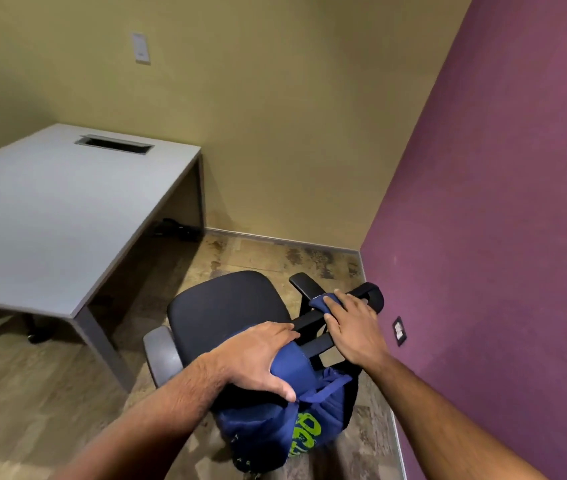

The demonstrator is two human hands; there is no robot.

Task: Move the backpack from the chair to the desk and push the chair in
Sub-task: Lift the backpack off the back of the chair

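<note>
A blue backpack (275,427) with green lettering hangs over the back of a black office chair (226,306), low in the middle of the view. My left hand (258,358) grips the top of the backpack. My right hand (351,323) holds a blue strap of the backpack against the chair's black backrest bar. The grey desk (50,220) stands to the left, its near corner a short way from the chair's seat. The seat itself is bare.
A purple wall (500,237) with a socket plate (399,330) runs close along the right of the chair. A yellow wall lies behind. The desk has a cable slot (114,144) near its far edge. Cables lie on the floor under the desk.
</note>
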